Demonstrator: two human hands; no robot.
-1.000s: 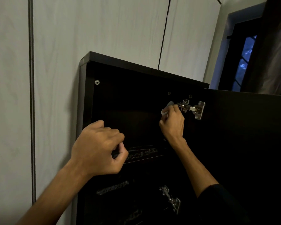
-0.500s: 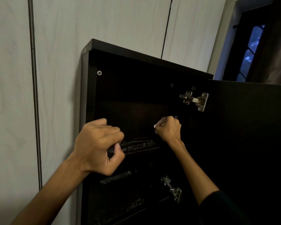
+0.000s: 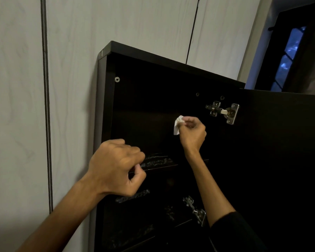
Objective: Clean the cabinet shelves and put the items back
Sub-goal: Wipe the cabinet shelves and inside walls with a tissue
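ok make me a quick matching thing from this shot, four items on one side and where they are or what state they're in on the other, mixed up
Things:
1. white cloth
2. left hand
3. upper hinge
4. screw head

Places or states:
A. curled loosely in front of the cabinet's left edge, holding nothing visible
B. near the top left corner inside the cabinet
C. pinched in the right hand
D. silver metal, where the open door meets the cabinet, right of the cloth

Pairs: 1-C, 2-A, 3-D, 4-B
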